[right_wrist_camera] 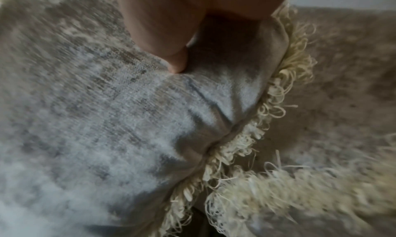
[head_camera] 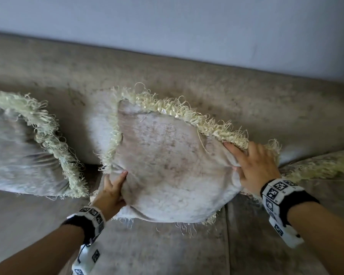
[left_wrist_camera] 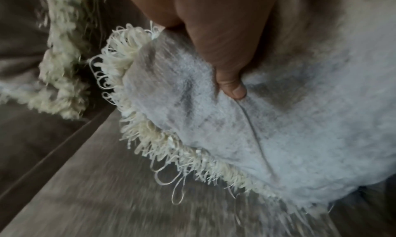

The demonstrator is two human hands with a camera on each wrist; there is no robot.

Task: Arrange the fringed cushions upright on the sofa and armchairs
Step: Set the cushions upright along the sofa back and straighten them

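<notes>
Both hands, left (head_camera: 109,192) and right (head_camera: 255,165), pinch the cushion (head_camera: 171,167) by opposite corners against the sofa (head_camera: 226,92); soft filling could let it slump.

Bare sofa seat (head_camera: 167,251) is seen along the lower frame, giving open passage. At left, a narrow gap is flanked by the left cushion (head_camera: 24,151) and the middle cushion (head_camera: 167,165). At right, passage is blocked by a third cushion's fringe (head_camera: 326,165).
</notes>
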